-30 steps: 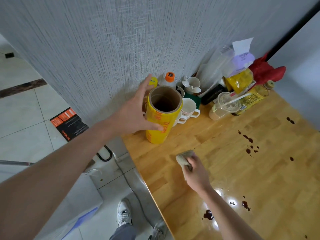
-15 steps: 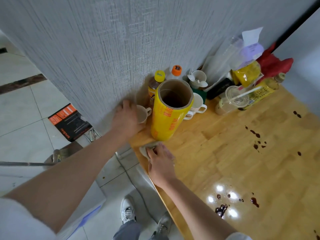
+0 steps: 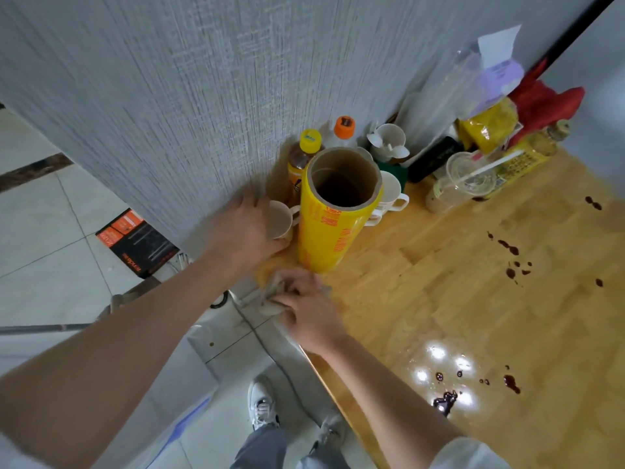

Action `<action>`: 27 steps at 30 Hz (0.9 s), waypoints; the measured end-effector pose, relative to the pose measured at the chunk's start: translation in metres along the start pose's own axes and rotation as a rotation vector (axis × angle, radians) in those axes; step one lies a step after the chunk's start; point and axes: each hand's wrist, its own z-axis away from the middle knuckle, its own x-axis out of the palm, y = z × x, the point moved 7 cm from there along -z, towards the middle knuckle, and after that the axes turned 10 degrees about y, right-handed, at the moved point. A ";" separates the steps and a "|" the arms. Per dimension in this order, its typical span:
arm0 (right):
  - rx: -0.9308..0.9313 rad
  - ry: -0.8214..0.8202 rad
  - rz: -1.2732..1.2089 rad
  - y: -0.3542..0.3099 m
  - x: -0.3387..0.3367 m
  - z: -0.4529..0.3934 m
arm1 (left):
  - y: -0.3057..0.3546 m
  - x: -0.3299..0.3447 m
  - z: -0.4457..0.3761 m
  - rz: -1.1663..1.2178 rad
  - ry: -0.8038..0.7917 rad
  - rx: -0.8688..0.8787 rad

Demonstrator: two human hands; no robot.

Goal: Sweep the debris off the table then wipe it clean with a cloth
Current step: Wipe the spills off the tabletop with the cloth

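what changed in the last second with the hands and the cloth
The left hand let go of the yellow roll and moved to the cup by the wall. The right hand slid the cloth to the table's near-left edge. Stains unchanged.

On the wooden surface (image 3: pixel 439 299) stood one tall yellow roll of cling film (image 3: pixel 333 221). There were two capped bottles against the wall, one yellow-capped (image 3: pixel 304 157) and one orange-capped (image 3: pixel 343 130); a third, an oil bottle (image 3: pixel 531 152), lay at the far end. At least three white mugs showed: one (image 3: pixel 280 220) by the left hand, two (image 3: pixel 389 194) behind the roll. One clear plastic cup (image 3: pixel 463 181) held one straw. One cloth (image 3: pixel 270 296). Two hands, two shoes.
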 end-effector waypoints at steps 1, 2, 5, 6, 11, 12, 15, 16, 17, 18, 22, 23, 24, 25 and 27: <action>0.027 0.058 0.018 0.026 -0.017 0.020 | 0.000 0.003 0.001 -0.002 -0.015 -0.011; 0.100 0.130 0.048 0.056 -0.038 0.038 | 0.001 0.007 0.001 0.007 -0.020 -0.019; 0.540 0.327 0.132 0.148 -0.088 0.073 | 0.001 0.017 0.002 0.052 -0.048 -0.047; 0.701 0.387 0.120 0.165 -0.094 0.078 | 0.001 0.020 0.004 0.064 -0.048 -0.061; 0.395 0.222 0.020 0.067 -0.052 0.049 | 0.001 0.025 0.014 0.157 0.009 -0.105; 0.208 0.042 0.030 0.049 -0.035 0.055 | 0.000 0.024 0.018 0.165 0.017 -0.123; 0.019 -0.105 -0.076 0.083 -0.055 0.074 | -0.001 0.006 0.042 0.166 0.187 -0.098; 0.089 -0.047 -0.099 0.109 -0.078 0.076 | 0.002 0.000 0.055 0.191 0.232 -0.055; 0.251 0.071 -0.073 0.152 -0.104 0.081 | 0.008 0.000 0.068 0.233 0.221 0.000; 0.489 0.223 -0.030 0.193 -0.135 0.091 | 0.018 0.002 0.081 0.270 0.152 0.058; 1.070 0.634 0.088 0.241 -0.163 0.116 | 0.084 0.040 0.118 0.291 -0.275 0.304; 0.904 0.591 0.122 0.212 -0.147 0.103 | 0.099 0.052 0.120 0.272 -0.376 0.318; 0.658 0.462 0.117 0.177 -0.125 0.092 | 0.113 0.062 0.120 0.236 -0.455 0.329; 0.360 0.272 0.117 0.140 -0.102 0.091 | 0.125 0.068 0.117 0.204 -0.496 0.338; -0.034 -0.129 0.069 0.113 -0.076 0.119 | 0.135 0.075 0.110 0.150 -0.559 0.321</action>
